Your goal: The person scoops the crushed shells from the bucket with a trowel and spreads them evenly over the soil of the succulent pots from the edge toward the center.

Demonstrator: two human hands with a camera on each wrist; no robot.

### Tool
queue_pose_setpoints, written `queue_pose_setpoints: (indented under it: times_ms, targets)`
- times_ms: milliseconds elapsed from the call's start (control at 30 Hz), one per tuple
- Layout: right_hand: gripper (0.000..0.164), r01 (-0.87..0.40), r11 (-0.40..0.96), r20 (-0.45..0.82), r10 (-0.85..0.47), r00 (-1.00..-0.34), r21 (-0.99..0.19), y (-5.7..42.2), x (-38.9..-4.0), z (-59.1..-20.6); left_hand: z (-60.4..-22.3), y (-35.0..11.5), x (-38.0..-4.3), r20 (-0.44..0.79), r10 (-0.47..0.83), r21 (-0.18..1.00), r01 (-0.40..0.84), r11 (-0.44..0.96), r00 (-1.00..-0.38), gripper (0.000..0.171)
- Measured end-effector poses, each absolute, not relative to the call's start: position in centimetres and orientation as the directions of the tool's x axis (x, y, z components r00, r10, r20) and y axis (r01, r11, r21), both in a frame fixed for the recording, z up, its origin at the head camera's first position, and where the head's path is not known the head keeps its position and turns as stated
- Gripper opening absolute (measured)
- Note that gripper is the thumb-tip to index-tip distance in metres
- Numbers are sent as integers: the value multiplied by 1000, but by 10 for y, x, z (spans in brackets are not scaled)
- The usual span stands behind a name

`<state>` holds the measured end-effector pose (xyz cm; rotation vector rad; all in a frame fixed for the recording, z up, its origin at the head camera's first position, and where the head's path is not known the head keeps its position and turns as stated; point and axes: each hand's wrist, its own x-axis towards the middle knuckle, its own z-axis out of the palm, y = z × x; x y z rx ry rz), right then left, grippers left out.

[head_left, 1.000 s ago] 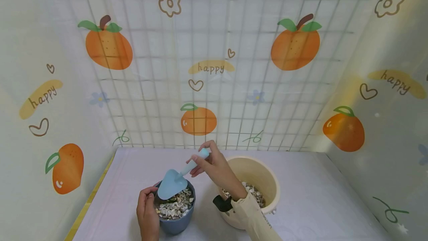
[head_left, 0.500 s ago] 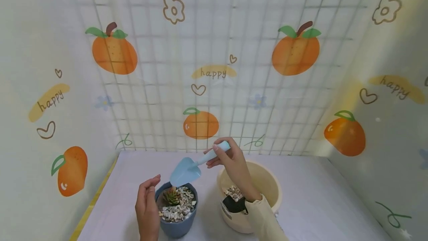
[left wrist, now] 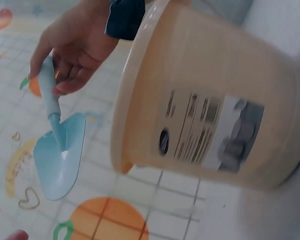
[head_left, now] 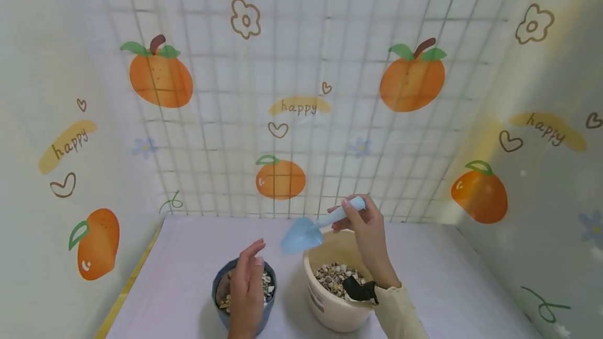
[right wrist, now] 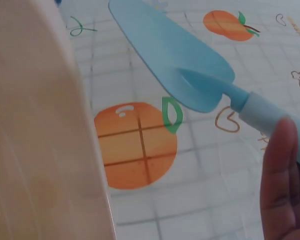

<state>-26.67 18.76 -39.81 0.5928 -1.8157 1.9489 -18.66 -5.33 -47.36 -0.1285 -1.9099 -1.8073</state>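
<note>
My right hand (head_left: pixel 369 234) grips the handle of a light blue hand trowel (head_left: pixel 301 235), seen also in the left wrist view (left wrist: pixel 60 155). The trowel's blade points left, above the gap between the two pots, and shows no stones on it. Just to its right is a cream bucket (head_left: pixel 336 318) partly filled with small stones (head_left: pixel 332 276). My left hand (head_left: pixel 247 286) reaches over a blue-grey flowerpot (head_left: pixel 221 314), fingers extended and holding nothing. White stone chips (head_left: pixel 267 284) show in that flowerpot; the hand hides much of its inside.
Both pots stand on a white-covered table (head_left: pixel 438 286). A wire grid lies behind the translucent printed curtain (head_left: pixel 330 119) at the back. Similar curtains close off the left and right sides. A black strap (head_left: pixel 360 290) circles the right wrist.
My right hand has carried the trowel up and right, from the flowerpot toward the bucket. My left hand has left the flowerpot's rim and moved right, covering the small succulent seen earlier.
</note>
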Motion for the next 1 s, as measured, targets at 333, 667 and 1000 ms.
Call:
queue_pose_setpoints:
  times_ms: [333,667,1000]
  targets:
    - [32,-553,-22,548,99,-831,-833,216,-266,-401,-472,-23,-188,374,-130,926,361,114,-918,34]
    - [29,-498,100,504,287,-815,-861,226,-267,-410,-477,3,-187,366,65,927,370,65,-928,38]
    - [33,-390,221,431,181,-884,-894,228,-278,-428,-500,23,-199,241,135,961,256,106,-961,49]
